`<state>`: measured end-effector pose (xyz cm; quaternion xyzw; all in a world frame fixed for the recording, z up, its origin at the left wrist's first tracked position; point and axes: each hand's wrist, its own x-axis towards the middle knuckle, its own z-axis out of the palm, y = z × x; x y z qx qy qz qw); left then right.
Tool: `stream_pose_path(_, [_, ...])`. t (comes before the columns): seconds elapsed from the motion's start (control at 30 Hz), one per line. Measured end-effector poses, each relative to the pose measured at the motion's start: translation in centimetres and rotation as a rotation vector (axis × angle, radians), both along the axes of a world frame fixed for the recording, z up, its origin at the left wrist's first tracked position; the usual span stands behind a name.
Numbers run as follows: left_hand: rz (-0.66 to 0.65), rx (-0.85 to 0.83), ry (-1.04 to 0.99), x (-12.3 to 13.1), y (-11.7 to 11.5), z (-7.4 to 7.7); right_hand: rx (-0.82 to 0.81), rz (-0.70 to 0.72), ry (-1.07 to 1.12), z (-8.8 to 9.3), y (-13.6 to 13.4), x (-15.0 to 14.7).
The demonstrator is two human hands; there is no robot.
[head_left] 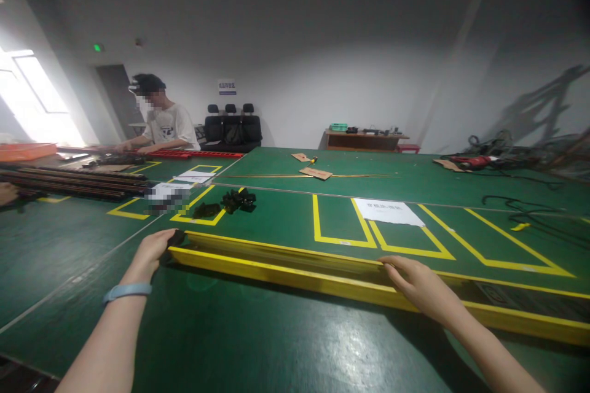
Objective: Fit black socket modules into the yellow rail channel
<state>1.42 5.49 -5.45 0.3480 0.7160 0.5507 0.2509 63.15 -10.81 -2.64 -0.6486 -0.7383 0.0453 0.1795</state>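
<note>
A long yellow channel-shaped rail (286, 275) lies across the green table in front of me, its hollow side facing up. At its left end, my left hand (155, 248) is closed around a black end piece (177, 237) that touches the rail. Farther right, my right hand (415, 279) grips the rail by its walls, thumb and fingers bent over it. The rail's right end runs out of view, and a dark label (493, 293) shows inside it there. Several black plastic parts (238, 200) are heaped behind the rail's left half.
Yellow tape outlines and a printed sheet (389, 212) mark the green table (276, 344). Dark bars (78, 181) are stacked at left. A co-worker (163, 120) stands at the far left beside red rails (193, 153). Cables and a red power tool (474, 163) lie back right.
</note>
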Motion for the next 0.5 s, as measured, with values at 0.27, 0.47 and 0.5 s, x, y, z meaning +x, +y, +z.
stream_pose_path(0.27, [-0.086, -0.198, 0.335, 0.5, -0.8, 1.9, 0.025, 0.005, 0.017, -0.1, 0.0, 0.1])
stream_pose_path(0.47, [-0.077, -0.318, 0.673, -0.4, -0.1, 1.7, 0.053, -0.002, 0.058, 0.0, 0.0, 0.0])
stream_pose_path(0.5, [-0.083, -0.336, 0.716, -0.6, 0.0, 1.6, 0.050, -0.004, 0.057, -0.1, 0.0, 0.0])
